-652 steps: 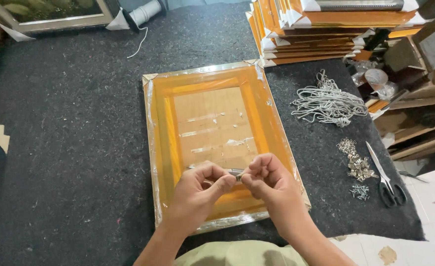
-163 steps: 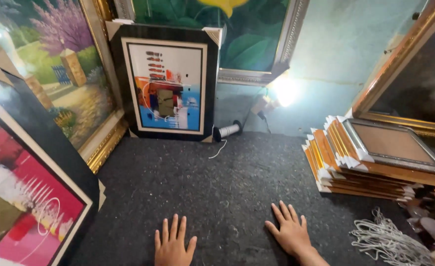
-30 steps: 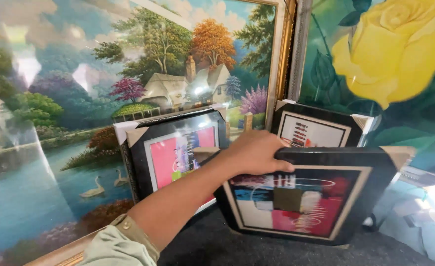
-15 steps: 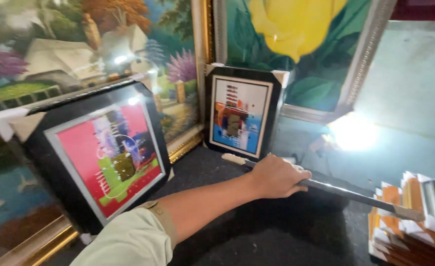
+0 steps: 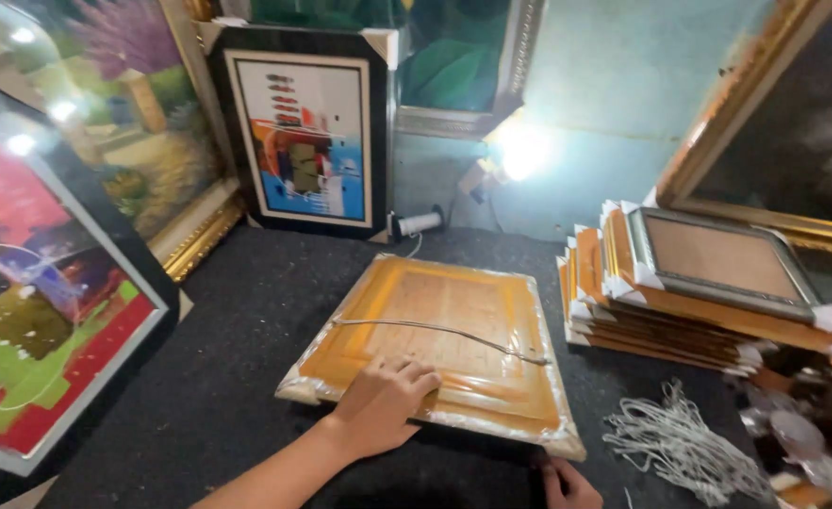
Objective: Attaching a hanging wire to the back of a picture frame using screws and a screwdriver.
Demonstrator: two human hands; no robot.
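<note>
The left hand [image 5: 386, 403] lies palm down, fingers loosely curled, on the near edge of the plastic-wrapped orange frame [image 5: 435, 344], which is face down on the dark mat [image 5: 227, 339]. A hanging cord [image 5: 435, 332] crosses its back. The right hand [image 5: 567, 483], barely in view, seems to touch the frame's near corner; its grip is unclear.

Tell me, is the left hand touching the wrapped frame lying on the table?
Touching: the head view shows the left hand resting flat on the wrapped frame, fingers on its near edge.

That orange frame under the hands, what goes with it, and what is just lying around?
In use: left hand on the wrapped orange frame, its hanging wire, right hand at the near corner.

Lying about: frame stack, cord bundle, black-framed picture.
</note>
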